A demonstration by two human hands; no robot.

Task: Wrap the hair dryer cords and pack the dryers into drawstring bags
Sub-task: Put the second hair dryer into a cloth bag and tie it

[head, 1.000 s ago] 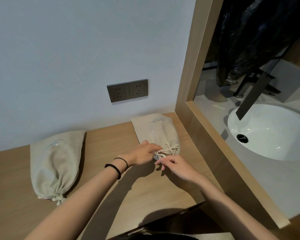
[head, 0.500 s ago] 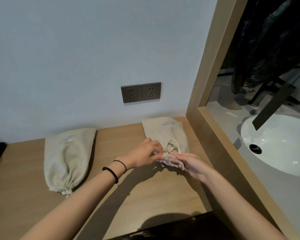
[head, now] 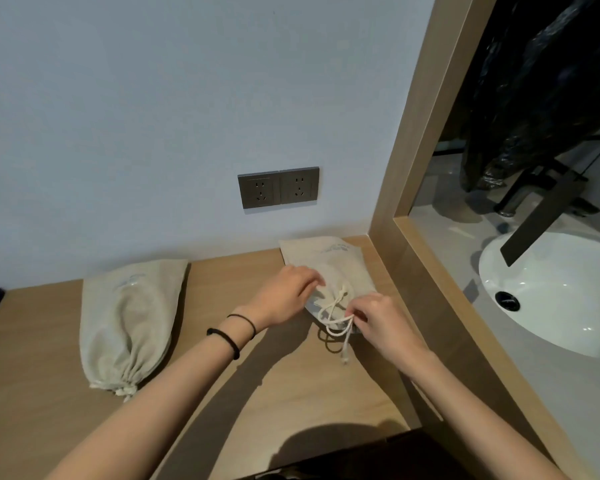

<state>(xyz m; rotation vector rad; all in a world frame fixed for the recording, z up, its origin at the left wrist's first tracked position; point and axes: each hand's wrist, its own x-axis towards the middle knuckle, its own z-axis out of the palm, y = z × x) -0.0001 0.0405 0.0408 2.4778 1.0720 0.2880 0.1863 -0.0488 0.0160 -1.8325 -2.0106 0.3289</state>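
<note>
Right-hand drawstring bag (head: pixel 329 268), lying flat at the far right corner of the desk (head: pixel 257 393), its closed end toward the wall and its mouth toward the person. The bag bulges as if filled. No dryer or cord is visible, so its contents cannot be confirmed. The pale drawstring (head: pixel 330 311) stands in loose loops over the gathered mouth, with one free end trailing onto the desk on the near side.

The right hand (head: pixel 385 327) has its grip clamped on the drawstring, thumb and fingertips pinching the loop just right of the mouth. The left hand (head: pixel 284 296) lies on the cloth just left of the mouth with bent fingers; whether that grip pinches the fabric or only presses it down cannot be told. Two dark bands (head: pixel 231 339) circle the left wrist.

The step in hand is judged to be closing this bag. The next move probably calls for a steady pull on the drawstring away from the mouth while the other hand anchors the cloth, then a knot or tuck for the slack.

A second drawstring bag (head: pixel 129 323) lies well apart at the left, already cinched. Behind are a double wall socket (head: pixel 278 187) and, at the right, a wooden frame (head: pixel 426 133) with a white basin (head: pixel 561 306) beyond it.
</note>
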